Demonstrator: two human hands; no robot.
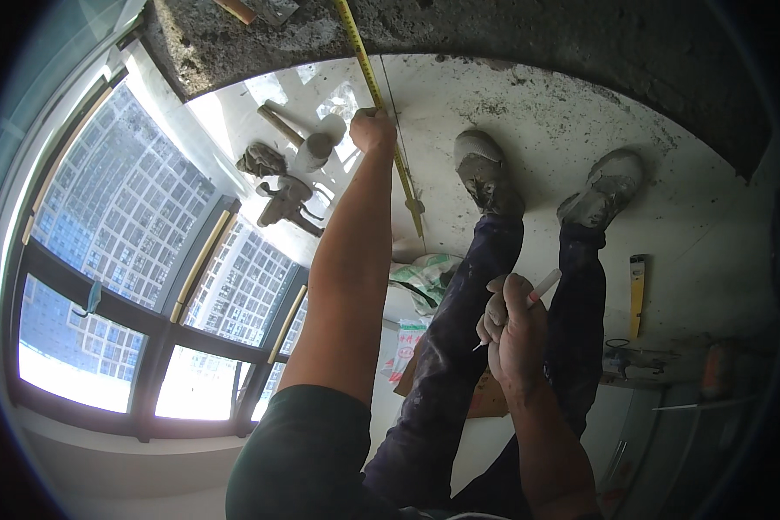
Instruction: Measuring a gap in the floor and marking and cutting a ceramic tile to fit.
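Observation:
A yellow tape measure blade lies extended across the pale tile, running from the rough grey strip back toward me. My left hand is closed at the blade's left edge, fingers curled against it. In front of my legs, my right hand is shut on a slim white pen, its thin point sticking out on the left side of the fist. Left of my left hand lie a mallet with a wooden handle, a dusty crumpled glove and a grey suction lifter.
Dark, rough mortar borders the tile's far edge. My dusty shoes stand on the tile. A yellow spirit level lies to the right. A green-and-white bag sits by my left leg. Large windows line the left.

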